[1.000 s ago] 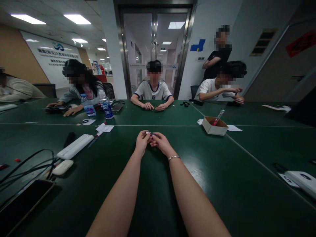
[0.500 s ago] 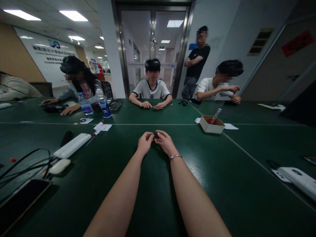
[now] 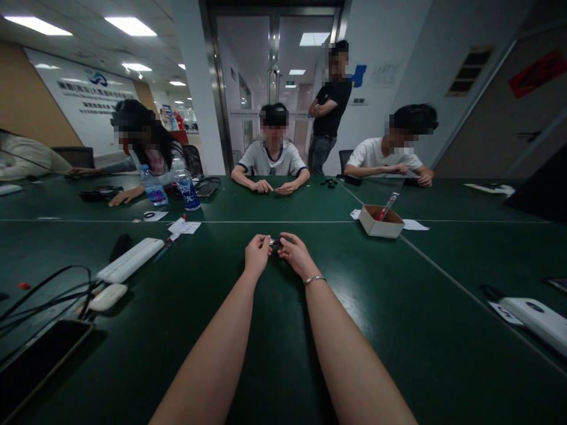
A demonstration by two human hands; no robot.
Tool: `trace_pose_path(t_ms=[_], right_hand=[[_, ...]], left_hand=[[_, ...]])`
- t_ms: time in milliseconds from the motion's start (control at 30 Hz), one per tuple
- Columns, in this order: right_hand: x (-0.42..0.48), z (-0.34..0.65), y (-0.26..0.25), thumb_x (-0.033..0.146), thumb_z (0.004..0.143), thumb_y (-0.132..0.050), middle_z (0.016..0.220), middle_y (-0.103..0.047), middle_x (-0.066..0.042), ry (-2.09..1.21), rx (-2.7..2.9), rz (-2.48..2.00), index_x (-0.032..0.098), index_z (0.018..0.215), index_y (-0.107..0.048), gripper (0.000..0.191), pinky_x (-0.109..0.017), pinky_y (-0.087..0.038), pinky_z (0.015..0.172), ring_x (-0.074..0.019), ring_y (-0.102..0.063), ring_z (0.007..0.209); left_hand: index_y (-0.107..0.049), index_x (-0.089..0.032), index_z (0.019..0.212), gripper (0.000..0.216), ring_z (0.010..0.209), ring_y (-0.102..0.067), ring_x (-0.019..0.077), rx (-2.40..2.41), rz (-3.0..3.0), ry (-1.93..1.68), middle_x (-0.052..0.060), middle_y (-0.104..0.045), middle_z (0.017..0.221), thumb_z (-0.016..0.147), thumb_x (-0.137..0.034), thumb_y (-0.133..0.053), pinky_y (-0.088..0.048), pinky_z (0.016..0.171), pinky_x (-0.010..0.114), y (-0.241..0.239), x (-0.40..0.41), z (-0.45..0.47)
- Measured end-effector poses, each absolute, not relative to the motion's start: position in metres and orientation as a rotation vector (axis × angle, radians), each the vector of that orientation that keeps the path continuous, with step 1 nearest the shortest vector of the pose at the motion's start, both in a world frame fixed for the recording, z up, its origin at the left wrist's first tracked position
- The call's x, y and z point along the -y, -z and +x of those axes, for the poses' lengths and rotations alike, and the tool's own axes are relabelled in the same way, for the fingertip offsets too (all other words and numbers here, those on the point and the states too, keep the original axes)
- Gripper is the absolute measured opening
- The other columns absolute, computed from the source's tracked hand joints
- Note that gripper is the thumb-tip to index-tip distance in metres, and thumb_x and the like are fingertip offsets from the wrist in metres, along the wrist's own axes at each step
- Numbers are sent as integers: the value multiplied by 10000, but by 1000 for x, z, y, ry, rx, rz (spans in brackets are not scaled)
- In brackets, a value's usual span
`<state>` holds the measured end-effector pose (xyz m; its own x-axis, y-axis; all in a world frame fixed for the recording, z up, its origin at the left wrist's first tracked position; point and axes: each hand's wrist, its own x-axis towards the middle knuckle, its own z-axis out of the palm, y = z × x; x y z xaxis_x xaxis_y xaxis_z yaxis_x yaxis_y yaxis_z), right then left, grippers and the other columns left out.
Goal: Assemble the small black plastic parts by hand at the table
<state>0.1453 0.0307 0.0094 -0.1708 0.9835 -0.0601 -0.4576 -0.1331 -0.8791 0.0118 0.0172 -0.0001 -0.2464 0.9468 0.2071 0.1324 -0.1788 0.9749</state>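
The work in hand looked to be under way rather than finished: a small piece [image 3: 275, 241], silver at one end and black at the other, was off the counter [image 3: 274, 336] and bridged the space between the two hands. Whether the silver and black parts were one body or two, joined or merely meeting, was too small to tell, so how much was left could not be judged beyond the piece not yet being set down. The left hand [image 3: 257, 258] had its fingers [image 3: 264, 242] closed together on the silver end; the right hand [image 3: 295, 254] appeared to pinch the black end between thumb and forefinger, its other fingers loosely curled beneath. Both forearms reached far forward, converging from the near edge of the view, with a bracelet [image 3: 315, 279] around the right wrist. The wrists turned inward, so the fingertips faced each other just above the counter, near its pale seam [image 3: 248, 222].
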Motion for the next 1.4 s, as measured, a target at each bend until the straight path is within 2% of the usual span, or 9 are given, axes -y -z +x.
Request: trace_pose_path(t_ms=[300, 767, 1200, 1400], right_hand=[[-32, 144, -8, 161, 764, -772, 670, -615, -4, -1569, 908, -834, 170, 932, -577, 258, -164, -477, 449, -118, -597, 513], [-30, 145, -8, 158, 770, -753, 701, -628, -4, -1563, 926, -828, 173, 950, -592, 241, -162, -478, 457, -108, -593, 524], [-31, 146, -6, 200, 732, -813, 710, -622, 9, -1544, 971, -823, 180, 944, -601, 301, -164, -486, 470, -105, -600, 536], [-32, 146, -4, 236, 692, -836, 695, -613, 11, -1523, 1021, -810, 180, 939, -598, 348, -163, -470, 460, -110, -599, 537]], left_hand=[[-605, -165, 816, 302, 516, -536, 114, -1364, 1304, -1495, -6, -576, 587, 840, -463, -568, -405, 512, 220, -3, -16, 12], [-588, -172, 774, 314, 473, -519, 112, -1367, 1301, -1499, -11, -563, 545, 835, -479, -559, -394, 491, 221, -4, -16, 13], [-588, -170, 757, 360, 455, -516, 111, -1430, 1320, -1441, -10, -559, 525, 838, -518, -546, -393, 484, 220, -9, -12, 12], [-581, -177, 750, 317, 444, -513, 113, -1478, 1324, -1407, -17, -557, 515, 859, -469, -523, -375, 472, 217, -9, -11, 11]])
